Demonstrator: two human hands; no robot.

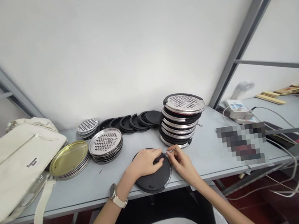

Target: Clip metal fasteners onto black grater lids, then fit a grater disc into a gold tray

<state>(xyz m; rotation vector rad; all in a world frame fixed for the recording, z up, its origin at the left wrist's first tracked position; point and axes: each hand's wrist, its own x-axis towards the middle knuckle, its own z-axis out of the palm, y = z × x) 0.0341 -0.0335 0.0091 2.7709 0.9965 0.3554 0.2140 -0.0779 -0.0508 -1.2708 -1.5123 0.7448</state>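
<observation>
Along the near edge of the desk (131,140), a black disc (153,177) lies flat, left of a tall stack of grater discs (185,118). The left hand (145,163) rests on the disc, fingers bent; the right hand (180,162) pinches something tiny at its rim, fingertips nearly together, the item too small to identify.

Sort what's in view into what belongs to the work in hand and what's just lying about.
Likely part of the work:
- black disc, under the left hand, right hand at its edge
- tall stack
- black parts
- large graters
- small graters
- gold lids

Seemingly just lying about:
- bag
- wood strips
</observation>
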